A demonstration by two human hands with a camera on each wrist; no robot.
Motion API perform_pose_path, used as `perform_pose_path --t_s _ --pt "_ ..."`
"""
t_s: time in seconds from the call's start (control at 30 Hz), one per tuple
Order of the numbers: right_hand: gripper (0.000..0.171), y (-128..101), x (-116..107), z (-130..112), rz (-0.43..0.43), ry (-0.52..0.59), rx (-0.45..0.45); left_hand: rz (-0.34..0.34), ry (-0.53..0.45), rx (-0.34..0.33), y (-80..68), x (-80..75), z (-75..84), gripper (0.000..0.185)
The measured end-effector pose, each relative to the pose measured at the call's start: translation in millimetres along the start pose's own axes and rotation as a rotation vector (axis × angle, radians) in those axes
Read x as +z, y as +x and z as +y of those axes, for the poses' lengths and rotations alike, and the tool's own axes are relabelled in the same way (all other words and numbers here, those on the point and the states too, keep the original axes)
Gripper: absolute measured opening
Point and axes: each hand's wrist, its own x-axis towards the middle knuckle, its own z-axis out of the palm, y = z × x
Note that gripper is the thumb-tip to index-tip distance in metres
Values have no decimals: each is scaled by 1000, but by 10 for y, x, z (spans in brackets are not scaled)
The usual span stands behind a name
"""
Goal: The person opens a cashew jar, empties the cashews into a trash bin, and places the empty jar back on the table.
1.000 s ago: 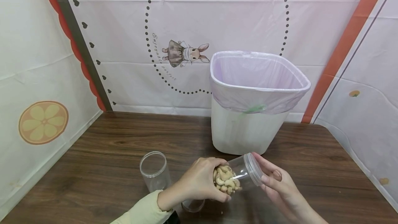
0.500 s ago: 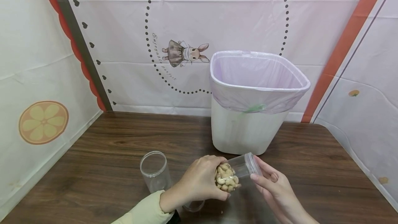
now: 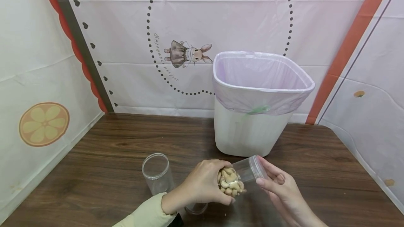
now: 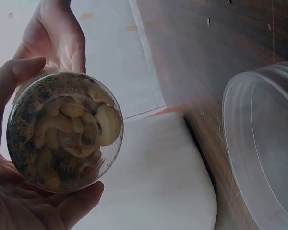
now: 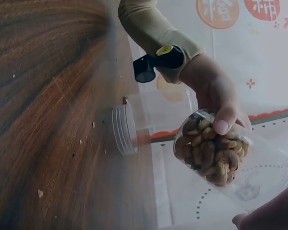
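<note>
A clear plastic jar (image 3: 244,168) part filled with cashews (image 3: 231,181) is held tilted above the table, its ridged lid (image 3: 258,168) up to the right. My left hand (image 3: 203,181) grips the jar's base end, thumb below and fingers over the top. With thumb and fingers, my right hand (image 3: 281,186) pinches the lid. The nuts lie toward the base, with dark bits among them in the left wrist view. A clear jar (image 3: 157,174) stands left of my left hand. Another clear jar (image 3: 196,208) is mostly hidden under my left wrist.
A white trash bin (image 3: 246,132) with a pale purple liner (image 3: 263,97) stands behind the hands. Small crumbs (image 5: 40,193) are scattered on the dark wood table (image 3: 126,143). A printed cloth (image 3: 126,45) closes off the back and sides.
My right hand has shifted slightly left and then a little back, its thumb now lying against the lid's edge. The left hand keeps its grip on the jar, tilting it slightly.
</note>
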Motion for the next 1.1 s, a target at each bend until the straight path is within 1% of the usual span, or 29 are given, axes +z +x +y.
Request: perform_pose_path --t_s 0.1,0.23,0.37,0.47,0.57,0.7,0.87,1.0,1.1 --pt "65 3 -28 4 -38 13 -20 -26 -23 -26 1 -10 -5 61" --pt "61 15 -68 3 -129 41 -64 -57 -45 -51 -1 -23 -11 63" --pt "54 33 -97 -7 -221 69 -95 -70 -62 -55 -7 -25 -14 63" --pt "54 47 -111 -17 -287 89 -115 -71 -76 -54 -6 -31 -14 63" --pt "56 53 -126 -25 -333 109 -118 -79 -111 -56 -6 -35 -13 63" --pt "57 66 -142 -25 -376 116 -137 -82 -130 -52 -3 -31 -10 62" --pt "61 93 -144 -37 -445 121 -189 -85 -114 -46 -3 -32 -16 63" --pt "67 121 -142 -47 -512 151 -225 -77 -103 -44 -3 -25 -18 64" --pt "67 125 -165 -29 -517 161 -231 -66 -81 -40 1 -23 -18 65"
